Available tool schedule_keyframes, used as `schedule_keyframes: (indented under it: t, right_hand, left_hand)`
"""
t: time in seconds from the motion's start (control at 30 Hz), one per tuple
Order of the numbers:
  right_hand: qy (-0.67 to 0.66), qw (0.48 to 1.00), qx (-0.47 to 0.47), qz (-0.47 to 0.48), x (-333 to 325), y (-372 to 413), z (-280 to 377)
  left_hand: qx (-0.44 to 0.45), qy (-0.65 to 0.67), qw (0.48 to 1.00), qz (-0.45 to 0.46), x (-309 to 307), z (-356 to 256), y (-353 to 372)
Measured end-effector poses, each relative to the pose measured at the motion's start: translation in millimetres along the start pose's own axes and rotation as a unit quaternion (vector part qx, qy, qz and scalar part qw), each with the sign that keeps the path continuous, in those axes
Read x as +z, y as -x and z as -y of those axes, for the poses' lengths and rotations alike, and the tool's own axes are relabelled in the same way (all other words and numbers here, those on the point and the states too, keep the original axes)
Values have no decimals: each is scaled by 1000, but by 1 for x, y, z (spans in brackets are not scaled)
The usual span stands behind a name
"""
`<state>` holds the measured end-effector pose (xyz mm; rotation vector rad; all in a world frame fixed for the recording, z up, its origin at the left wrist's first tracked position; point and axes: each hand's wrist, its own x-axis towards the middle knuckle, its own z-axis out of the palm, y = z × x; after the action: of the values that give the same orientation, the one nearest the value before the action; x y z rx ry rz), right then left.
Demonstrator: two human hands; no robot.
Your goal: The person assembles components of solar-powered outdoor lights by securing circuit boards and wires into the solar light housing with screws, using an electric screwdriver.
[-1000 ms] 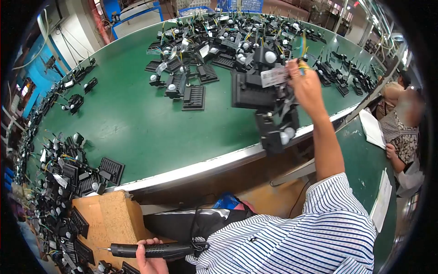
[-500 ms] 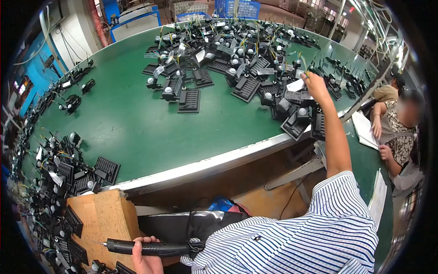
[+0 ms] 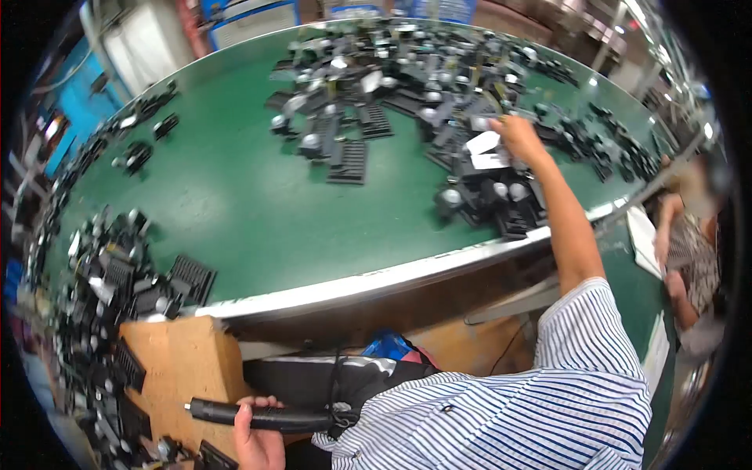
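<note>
Near the bottom left, my left hand [image 3: 260,432] is wrapped round a black electric screwdriver [image 3: 294,419], its tip pointing left above a cardboard box [image 3: 176,364]. My right arm is stretched forward to the right part of the green table. There my right hand [image 3: 517,139] has its fingers closed at the wires of a black lamp unit, beside white labels [image 3: 486,150]; exactly what it pinches is blurred. Black lamps with white round sensors [image 3: 347,162] lie around and left of it in a large pile.
More black lamps [image 3: 192,278] are heaped at the left, beside and behind the box. The green table [image 3: 235,204] has a pale metal front edge. On the right, a co-worker's arm [image 3: 666,227] rests near white paper [image 3: 644,241]. A metal post leans at the right.
The camera view has turned, so the table's contents appear shifted. My right hand has moved slightly left relative to the frame, with the labelled lamp units beside it shifted. My left hand still holds the screwdriver.
</note>
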<state>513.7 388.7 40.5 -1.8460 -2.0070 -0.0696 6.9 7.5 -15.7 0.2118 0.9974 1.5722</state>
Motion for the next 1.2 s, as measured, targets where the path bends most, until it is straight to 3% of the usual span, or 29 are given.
schedule_keyframes:
  t: [0.03,0.07,0.1,0.13,0.17,0.2,0.23,0.37,0.5,0.67,0.87,0.97,1.0,1.07,1.2]
  right_hand:
    - [-11,998,-43,-40,7,-4,-25]
    - [-78,994,73,-26,-5,4,-19]
    - [84,989,-90,-80,2,1,-67]
    - [71,988,-90,-99,-8,-4,-75]
    - [50,987,-98,-116,-15,-1,-75]
    - [27,985,-110,-132,-24,-1,-63]
    - [-3,980,-134,-146,-28,-2,-36]
    - [-149,946,-240,-162,-52,19,106]
    - [-278,884,-365,-94,-69,65,230]
    - [-413,736,-535,42,-105,141,398]
    - [-498,491,-682,214,-139,267,578]
    - [-495,392,-714,301,-136,360,647]
    - [-527,322,-715,326,-122,396,670]
    - [-506,272,-745,339,-110,454,689]
    - [-430,284,-751,413,-76,545,704]
  left_hand:
    - [3,14,1000,13,-7,4,-2]
    - [8,-10,1000,-16,3,2,0]
    - [13,-35,999,-34,12,-1,4]
    - [14,-39,998,-39,22,-2,5]
    - [68,-153,986,1,16,-2,6]
    - [68,-143,987,11,16,-7,7]
    - [29,-20,999,7,18,-8,10]
    - [83,24,996,0,15,9,19]
    - [180,38,983,-7,7,24,54]
    - [330,96,934,-101,-24,61,127]
    - [430,198,838,-273,-42,118,206]
    - [468,242,792,-308,-39,141,222]
    - [477,252,781,-315,-37,145,226]
    - [491,272,761,-326,-33,151,233]
    - [501,304,734,-344,-28,162,243]
